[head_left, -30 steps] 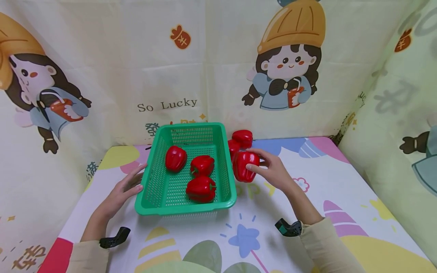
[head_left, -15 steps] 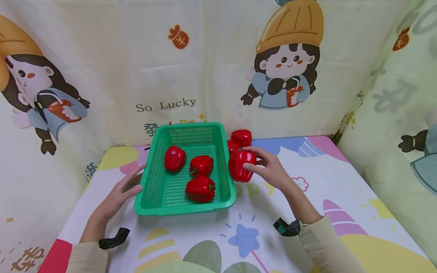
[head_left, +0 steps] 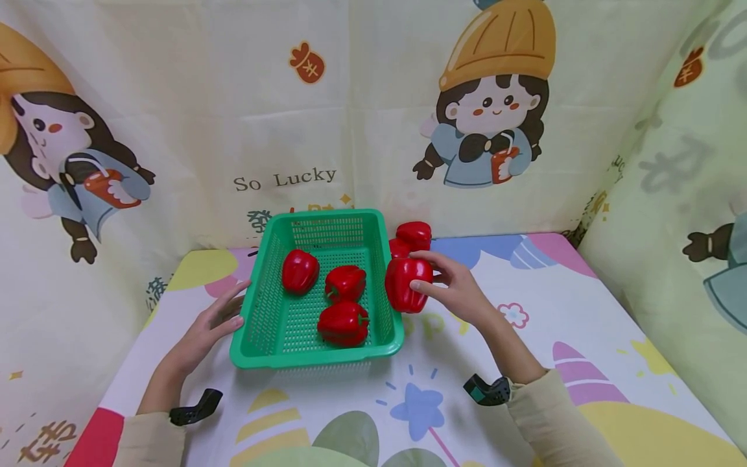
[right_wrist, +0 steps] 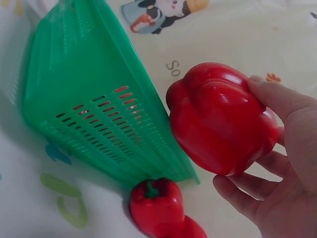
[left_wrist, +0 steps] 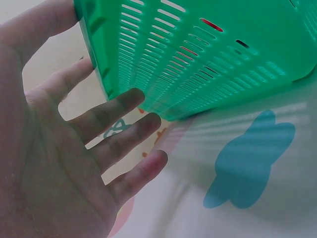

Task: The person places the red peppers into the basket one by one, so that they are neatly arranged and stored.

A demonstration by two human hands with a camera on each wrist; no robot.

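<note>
My right hand point(head_left: 458, 288) pinches a red bell pepper point(head_left: 408, 285) between thumb and fingers, right at the right rim of a green basket point(head_left: 315, 357). In the right wrist view the held bell pepper point(right_wrist: 223, 121) appears beside the basket's upper edge. My left hand point(head_left: 205, 331) touches the basket's left side. Its fingers are spread and nearly straight in the left wrist view, with fingertips point(left_wrist: 133, 97) along the green wall point(left_wrist: 198, 54). Inside the basket lie three red bell peppers: one at the left point(head_left: 300, 272), one in the middle point(head_left: 345, 284) and one nearer the front point(head_left: 343, 323).
Behind the held pepper, just right of the basket, two more red bell peppers point(head_left: 414, 235) lie on the patterned tablecloth point(head_left: 467, 389). A printed cloth point(head_left: 373, 130) hangs at the back, and another side cloth point(head_left: 659, 214) stands to the right. Each wrist wears a black camera point(head_left: 489, 390).
My right hand has moved slightly left with the bell pepper, which now overlaps the basket's right rim in the head view. The left hand and the basket stay in place.
</note>
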